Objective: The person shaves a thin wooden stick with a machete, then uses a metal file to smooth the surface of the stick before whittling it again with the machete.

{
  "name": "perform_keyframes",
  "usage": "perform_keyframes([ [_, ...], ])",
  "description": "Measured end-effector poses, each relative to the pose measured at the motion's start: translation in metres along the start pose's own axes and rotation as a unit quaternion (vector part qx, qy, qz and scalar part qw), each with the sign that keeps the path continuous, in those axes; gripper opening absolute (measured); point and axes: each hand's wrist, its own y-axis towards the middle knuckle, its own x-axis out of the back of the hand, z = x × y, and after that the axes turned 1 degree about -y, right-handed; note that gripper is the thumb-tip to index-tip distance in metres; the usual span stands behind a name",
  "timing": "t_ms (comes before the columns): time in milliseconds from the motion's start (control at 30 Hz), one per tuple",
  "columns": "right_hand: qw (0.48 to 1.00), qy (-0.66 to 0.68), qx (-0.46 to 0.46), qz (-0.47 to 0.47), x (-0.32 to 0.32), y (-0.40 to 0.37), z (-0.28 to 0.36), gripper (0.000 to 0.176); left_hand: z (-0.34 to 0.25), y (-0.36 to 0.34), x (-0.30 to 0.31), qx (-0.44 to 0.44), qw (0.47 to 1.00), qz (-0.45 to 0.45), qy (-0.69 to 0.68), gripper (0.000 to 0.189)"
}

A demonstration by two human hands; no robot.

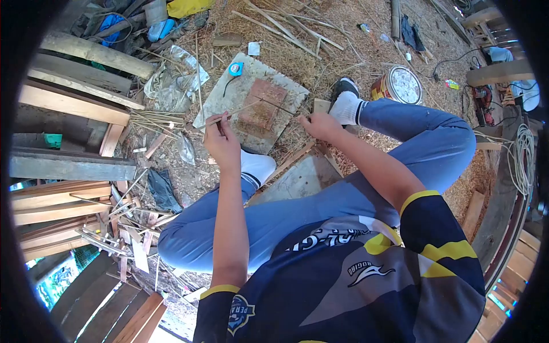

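Note:
My left hand [222, 140] is closed around a thin wooden stick [243, 108], which slants up to the right over a reddish-brown wooden block [260, 121]. My right hand [320, 126] grips the near end of a slim dark tool [280, 107]; its exact kind is too small to make out. The tool's far tip meets or crosses the stick's end above the block. Under the block lies a pale, worn board [220, 103] on the ground between my feet. A blue tape measure [235, 69] rests on the board's far part, its dark strap trailing toward me.
A round can [403, 86] with a whitish top stands beyond my right foot. Thin sticks [154, 121] and a crumpled clear plastic bag [171, 83] lie at left, near stacked planks [74, 103]. Shavings cover the ground. Coiled cord [521, 160] hangs at right.

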Motion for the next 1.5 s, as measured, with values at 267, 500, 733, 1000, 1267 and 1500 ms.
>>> perform_keyframes([
  [267, 1.000, 0.002, -0.012, 0.005, -0.006, 0.003, -0.006, 0.075, -0.001, 0.000, 0.000, -0.007, 1.000, 0.002, -0.010, 0.008],
  [500, 1.000, 0.019, -0.017, 0.003, -0.002, 0.002, -0.001, 0.077, 0.001, 0.000, -0.001, -0.003, 1.000, 0.009, -0.019, 0.009],
  [733, 0.998, 0.030, 0.062, 0.002, 0.008, -0.017, 0.008, 0.075, -0.007, 0.000, 0.000, -0.020, 0.999, 0.028, 0.023, 0.008],
  [1000, 0.996, 0.029, 0.077, -0.041, 0.001, -0.008, -0.009, 0.076, -0.012, 0.001, 0.000, -0.028, 0.999, 0.027, 0.022, 0.010],
  [1267, 0.999, 0.025, 0.026, 0.007, -0.003, 0.002, -0.011, 0.076, -0.007, 0.004, -0.002, -0.040, 0.999, 0.027, 0.005, 0.009],
  [1500, 0.999, 0.019, 0.019, -0.041, -0.018, 0.014, -0.022, 0.077, 0.001, 0.001, -0.002, -0.027, 0.999, 0.026, -0.017, 0.009],
])
